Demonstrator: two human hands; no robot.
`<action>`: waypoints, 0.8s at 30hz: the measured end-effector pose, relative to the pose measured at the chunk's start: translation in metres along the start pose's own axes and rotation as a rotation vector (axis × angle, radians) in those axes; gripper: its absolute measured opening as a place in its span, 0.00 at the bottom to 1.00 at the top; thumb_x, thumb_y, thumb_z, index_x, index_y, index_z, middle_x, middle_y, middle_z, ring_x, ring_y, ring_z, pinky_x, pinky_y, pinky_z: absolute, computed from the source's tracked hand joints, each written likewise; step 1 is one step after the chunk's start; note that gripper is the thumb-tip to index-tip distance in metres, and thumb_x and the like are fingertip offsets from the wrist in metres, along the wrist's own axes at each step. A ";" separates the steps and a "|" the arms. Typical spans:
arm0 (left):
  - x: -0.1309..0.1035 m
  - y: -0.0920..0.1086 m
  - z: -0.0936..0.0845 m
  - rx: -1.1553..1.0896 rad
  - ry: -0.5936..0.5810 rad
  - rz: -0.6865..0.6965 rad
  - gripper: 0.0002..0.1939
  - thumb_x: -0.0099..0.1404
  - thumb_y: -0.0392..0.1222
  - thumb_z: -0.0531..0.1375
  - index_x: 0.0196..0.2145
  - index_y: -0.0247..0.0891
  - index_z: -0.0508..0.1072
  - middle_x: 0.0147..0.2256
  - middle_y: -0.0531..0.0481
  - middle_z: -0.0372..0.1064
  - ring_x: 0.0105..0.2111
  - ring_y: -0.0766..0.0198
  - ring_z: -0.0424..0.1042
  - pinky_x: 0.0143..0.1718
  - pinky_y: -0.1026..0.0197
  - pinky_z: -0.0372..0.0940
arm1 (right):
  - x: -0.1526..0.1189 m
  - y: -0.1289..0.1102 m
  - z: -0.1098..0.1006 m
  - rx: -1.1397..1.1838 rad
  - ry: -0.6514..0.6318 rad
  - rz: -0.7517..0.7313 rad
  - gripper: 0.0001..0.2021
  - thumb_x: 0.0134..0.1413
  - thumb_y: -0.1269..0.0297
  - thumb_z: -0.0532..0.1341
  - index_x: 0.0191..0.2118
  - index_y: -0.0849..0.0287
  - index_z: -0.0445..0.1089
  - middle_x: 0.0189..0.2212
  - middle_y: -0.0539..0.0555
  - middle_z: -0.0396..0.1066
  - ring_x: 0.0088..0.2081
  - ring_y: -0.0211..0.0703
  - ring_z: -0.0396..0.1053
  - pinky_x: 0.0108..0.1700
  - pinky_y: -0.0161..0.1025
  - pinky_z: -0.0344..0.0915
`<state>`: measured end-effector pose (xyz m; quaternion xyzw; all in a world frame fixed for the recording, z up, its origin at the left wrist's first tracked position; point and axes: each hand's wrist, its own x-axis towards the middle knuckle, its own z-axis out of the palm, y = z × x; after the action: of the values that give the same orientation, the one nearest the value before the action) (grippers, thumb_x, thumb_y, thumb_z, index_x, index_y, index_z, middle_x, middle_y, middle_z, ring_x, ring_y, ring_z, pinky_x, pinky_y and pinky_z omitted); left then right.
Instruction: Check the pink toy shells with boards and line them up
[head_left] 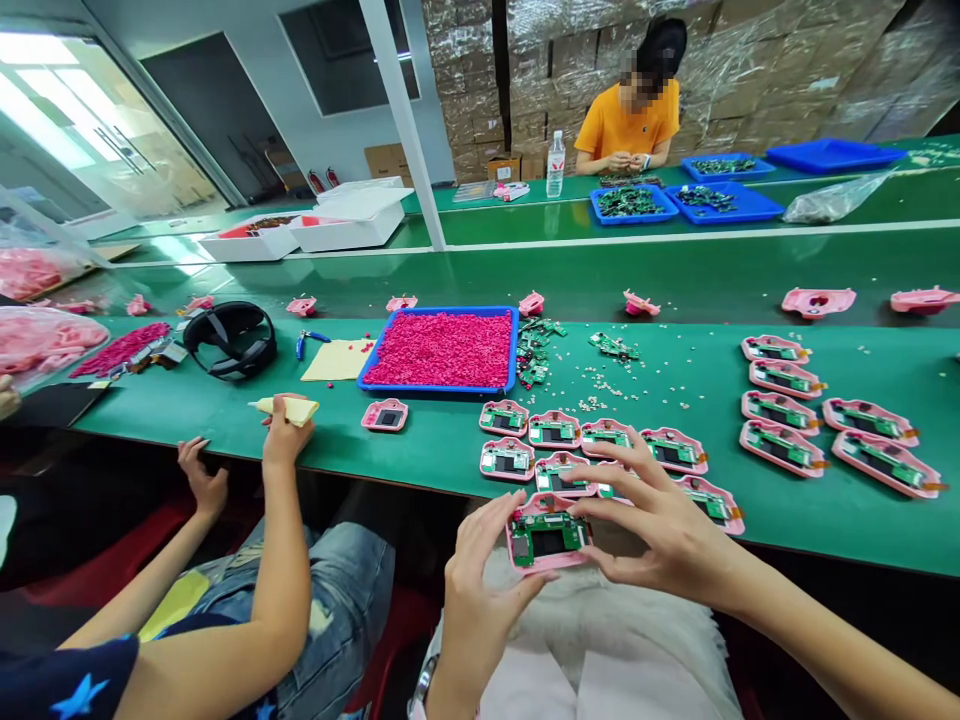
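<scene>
Near the table's front edge, a pink casing with a green circuit board and a dark screen (550, 538) is held between my two hands, tilted toward the camera. My left hand (484, 570) grips its left end, thumb below and fingers at the upper corner. On its right side are the thumb and fingertips of my right hand (645, 515), with the other fingers spread above. Just behind lie several similar pink casings with boards (554, 429), partly hidden by my right hand.
A blue tray of small dark-pink parts (442, 350) stands behind, beside loose circuit boards (534, 355). More filled casings (784, 447) lie right. A neighbour's hand (286, 430) holds a pale cone at left. Across the table sits a person in orange (630, 120).
</scene>
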<state>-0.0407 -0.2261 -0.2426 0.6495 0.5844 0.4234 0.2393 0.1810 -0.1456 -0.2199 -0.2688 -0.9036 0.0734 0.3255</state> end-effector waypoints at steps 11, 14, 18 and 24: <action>-0.001 0.008 0.006 -0.611 -0.102 -0.409 0.38 0.49 0.48 0.73 0.57 0.45 0.69 0.55 0.44 0.72 0.53 0.50 0.73 0.51 0.56 0.71 | -0.010 -0.006 0.008 0.015 0.099 0.012 0.11 0.53 0.66 0.65 0.43 0.55 0.72 0.46 0.57 0.75 0.58 0.54 0.65 0.66 0.67 0.47; -0.002 0.010 0.009 -0.558 -0.033 -0.407 0.26 0.59 0.51 0.65 0.54 0.42 0.70 0.53 0.42 0.72 0.51 0.52 0.72 0.51 0.49 0.70 | -0.014 -0.009 0.010 -0.001 0.099 0.021 0.12 0.53 0.65 0.65 0.45 0.55 0.72 0.46 0.56 0.76 0.57 0.54 0.65 0.66 0.68 0.44; -0.002 0.010 0.019 -0.522 0.014 -0.415 0.18 0.68 0.47 0.58 0.52 0.38 0.69 0.52 0.43 0.69 0.48 0.58 0.71 0.48 0.48 0.70 | -0.019 -0.011 0.019 -0.002 0.088 0.034 0.13 0.56 0.67 0.64 0.47 0.53 0.72 0.48 0.55 0.76 0.58 0.52 0.66 0.67 0.67 0.43; 0.001 0.003 0.029 -0.481 0.138 -0.456 0.16 0.61 0.49 0.64 0.45 0.41 0.74 0.43 0.48 0.75 0.42 0.59 0.75 0.46 0.54 0.72 | -0.021 -0.021 0.037 0.386 0.083 0.490 0.12 0.59 0.62 0.61 0.49 0.51 0.68 0.51 0.57 0.73 0.54 0.51 0.70 0.57 0.53 0.67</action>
<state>-0.0148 -0.2202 -0.2549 0.3969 0.6129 0.5276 0.4342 0.1620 -0.1734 -0.2539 -0.4146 -0.7671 0.3088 0.3799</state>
